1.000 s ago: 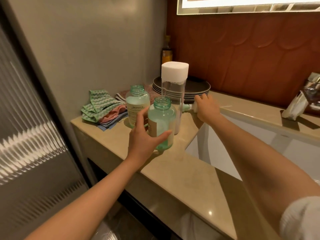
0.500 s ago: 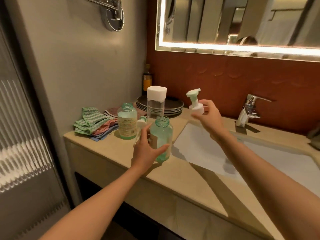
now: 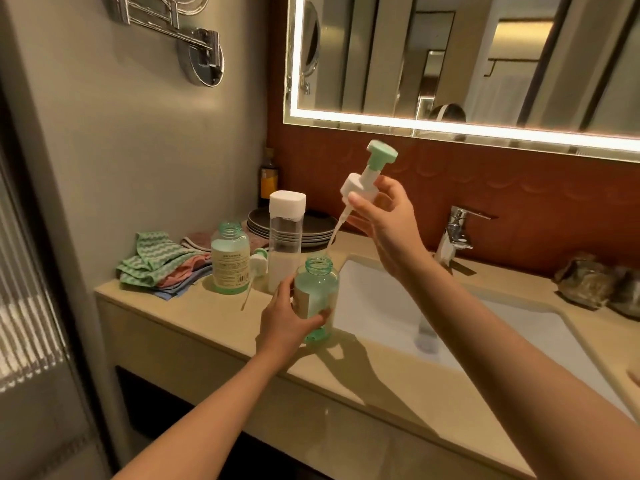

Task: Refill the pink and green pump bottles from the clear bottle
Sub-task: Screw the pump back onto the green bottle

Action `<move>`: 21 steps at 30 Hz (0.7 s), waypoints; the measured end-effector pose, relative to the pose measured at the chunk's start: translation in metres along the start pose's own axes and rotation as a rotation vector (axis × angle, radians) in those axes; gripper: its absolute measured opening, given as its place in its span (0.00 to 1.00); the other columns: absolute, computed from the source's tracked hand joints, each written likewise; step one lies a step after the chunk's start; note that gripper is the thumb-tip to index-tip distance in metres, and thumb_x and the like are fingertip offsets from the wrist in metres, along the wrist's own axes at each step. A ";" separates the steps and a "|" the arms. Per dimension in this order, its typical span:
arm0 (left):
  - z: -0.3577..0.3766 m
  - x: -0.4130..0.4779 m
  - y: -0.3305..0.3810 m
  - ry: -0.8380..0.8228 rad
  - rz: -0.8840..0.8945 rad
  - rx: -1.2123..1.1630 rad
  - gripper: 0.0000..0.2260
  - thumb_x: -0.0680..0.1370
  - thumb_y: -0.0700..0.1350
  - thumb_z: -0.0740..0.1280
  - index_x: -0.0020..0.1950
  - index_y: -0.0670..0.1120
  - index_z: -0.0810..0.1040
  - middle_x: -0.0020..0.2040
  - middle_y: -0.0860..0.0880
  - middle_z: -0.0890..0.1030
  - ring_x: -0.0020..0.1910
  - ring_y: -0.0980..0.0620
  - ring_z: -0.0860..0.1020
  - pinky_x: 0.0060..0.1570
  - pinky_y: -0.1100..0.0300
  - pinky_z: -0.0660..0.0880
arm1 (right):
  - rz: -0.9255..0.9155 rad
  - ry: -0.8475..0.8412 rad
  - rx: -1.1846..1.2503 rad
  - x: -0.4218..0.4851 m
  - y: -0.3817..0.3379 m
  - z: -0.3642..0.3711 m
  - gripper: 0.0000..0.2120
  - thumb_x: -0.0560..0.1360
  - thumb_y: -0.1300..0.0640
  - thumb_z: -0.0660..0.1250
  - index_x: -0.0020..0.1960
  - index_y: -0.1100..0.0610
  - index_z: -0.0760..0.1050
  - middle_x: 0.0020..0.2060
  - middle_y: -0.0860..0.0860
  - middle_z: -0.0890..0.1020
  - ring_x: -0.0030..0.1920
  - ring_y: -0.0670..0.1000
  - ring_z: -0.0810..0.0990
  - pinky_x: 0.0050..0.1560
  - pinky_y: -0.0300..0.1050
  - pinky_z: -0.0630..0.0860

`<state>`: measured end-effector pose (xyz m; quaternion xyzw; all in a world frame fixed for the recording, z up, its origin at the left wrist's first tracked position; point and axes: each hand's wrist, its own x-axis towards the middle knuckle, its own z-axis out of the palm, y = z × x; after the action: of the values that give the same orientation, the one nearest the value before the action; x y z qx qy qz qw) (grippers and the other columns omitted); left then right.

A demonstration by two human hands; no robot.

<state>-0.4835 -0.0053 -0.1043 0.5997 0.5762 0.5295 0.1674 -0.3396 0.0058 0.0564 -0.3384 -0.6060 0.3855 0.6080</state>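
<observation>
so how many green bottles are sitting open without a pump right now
2. One green bottle is held by the left hand at the counter's front edge beside the sink. The other green bottle stands further back, by the folded cloths. None seem hidden.

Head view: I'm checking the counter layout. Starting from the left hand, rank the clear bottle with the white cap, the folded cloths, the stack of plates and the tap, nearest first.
From the left hand, which grips a green bottle:
1. Clear bottle, just behind the hand.
2. Stack of plates, farther back by the wall.
3. Folded cloths, at the counter's left end; close to the plates, hard to call.
4. Tap, across the sink to the right.
</observation>
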 end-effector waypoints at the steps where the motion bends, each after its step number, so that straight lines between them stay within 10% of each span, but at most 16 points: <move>1: 0.000 0.000 -0.001 0.003 0.000 0.002 0.35 0.66 0.52 0.77 0.68 0.48 0.67 0.59 0.49 0.77 0.55 0.52 0.75 0.50 0.58 0.74 | 0.017 -0.006 -0.018 -0.002 0.008 0.003 0.29 0.72 0.57 0.71 0.68 0.59 0.63 0.61 0.55 0.75 0.58 0.54 0.78 0.53 0.48 0.79; 21: 0.002 0.002 -0.005 -0.013 -0.004 -0.017 0.34 0.66 0.55 0.76 0.68 0.51 0.65 0.61 0.50 0.76 0.57 0.49 0.76 0.53 0.49 0.77 | 0.084 -0.191 -0.494 -0.021 0.039 0.025 0.22 0.73 0.54 0.70 0.63 0.55 0.68 0.60 0.50 0.75 0.55 0.46 0.72 0.43 0.34 0.69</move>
<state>-0.4848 -0.0011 -0.1088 0.6005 0.5717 0.5302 0.1776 -0.3662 0.0042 0.0128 -0.4633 -0.7219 0.2808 0.4304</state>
